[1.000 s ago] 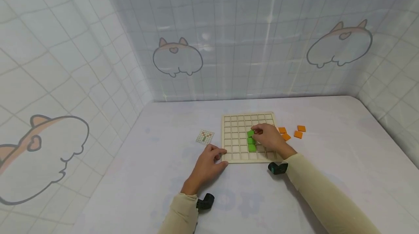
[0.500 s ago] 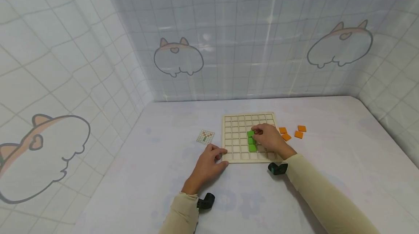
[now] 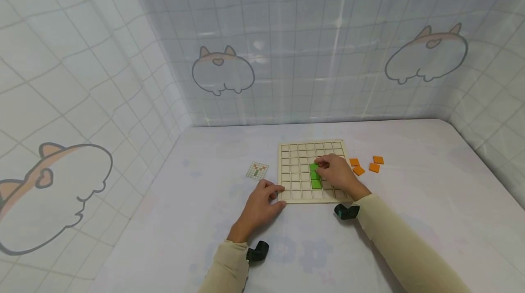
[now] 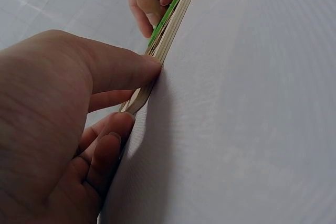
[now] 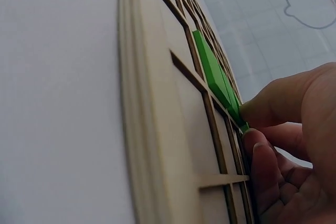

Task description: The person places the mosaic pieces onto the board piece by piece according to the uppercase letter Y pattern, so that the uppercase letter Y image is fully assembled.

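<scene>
A square wooden grid board [image 3: 296, 201] lies on the table, with several green tiles [image 3: 316, 184] in a column of its cells. At the board's near left corner, my left hand [image 3: 259, 206] holds the edge; the left wrist view shows the thumb and fingers on either side of that corner. My right hand [image 3: 337, 172] reaches over the board from the right. Its thumb and fingers pinch the farthest green tile [image 3: 313, 166], which sits in line with the others. In the right wrist view, the fingertips partly hide the end of the green column [image 5: 211, 72].
Several loose orange tiles [image 3: 374, 167] lie right of the board. A small card [image 3: 257, 171] printed with a coloured grid pattern lies to its left. The white table [image 3: 197, 220] meets tiled-print curtains [image 3: 295, 79] at the back and sides.
The farthest green tile, slightly skewed a second ago, now lies squarely in line with the column. Both hands have kept almost the same places.
</scene>
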A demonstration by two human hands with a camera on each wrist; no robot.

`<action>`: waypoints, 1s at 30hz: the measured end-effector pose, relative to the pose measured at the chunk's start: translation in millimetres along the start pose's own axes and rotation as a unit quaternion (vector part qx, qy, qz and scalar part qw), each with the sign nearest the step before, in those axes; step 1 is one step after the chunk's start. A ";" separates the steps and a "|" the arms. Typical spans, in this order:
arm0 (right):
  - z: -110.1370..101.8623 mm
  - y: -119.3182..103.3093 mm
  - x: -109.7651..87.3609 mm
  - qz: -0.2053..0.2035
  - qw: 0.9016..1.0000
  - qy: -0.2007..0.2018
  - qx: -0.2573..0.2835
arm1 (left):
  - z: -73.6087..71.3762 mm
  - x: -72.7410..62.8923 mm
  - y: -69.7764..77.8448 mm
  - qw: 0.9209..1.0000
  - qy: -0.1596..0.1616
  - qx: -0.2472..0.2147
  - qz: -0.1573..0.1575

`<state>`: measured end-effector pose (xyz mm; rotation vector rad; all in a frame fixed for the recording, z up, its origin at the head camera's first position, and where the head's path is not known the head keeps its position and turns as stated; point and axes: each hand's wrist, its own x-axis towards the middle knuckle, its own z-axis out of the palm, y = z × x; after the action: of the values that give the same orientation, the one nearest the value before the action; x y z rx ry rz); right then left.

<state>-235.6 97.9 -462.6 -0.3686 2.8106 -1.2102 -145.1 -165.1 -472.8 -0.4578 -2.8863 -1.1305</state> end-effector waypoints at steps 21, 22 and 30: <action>-16.6 8.4 -22.7 0.017 0.998 0.004 0.060 | 0.1 -0.7 2.4 1.000 -0.003 0.002 -0.002; -19.9 10.5 -25.9 0.016 0.998 0.008 0.061 | -0.1 -0.7 2.6 1.000 -0.003 0.002 -0.002; -50.0 23.2 -49.8 0.033 0.997 0.042 0.059 | -1.4 -0.7 3.6 1.000 0.000 0.003 -0.006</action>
<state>-199.3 160.7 -446.8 -0.2208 2.7771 -1.4006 -143.7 -163.7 -469.4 -0.4408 -2.8953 -1.1233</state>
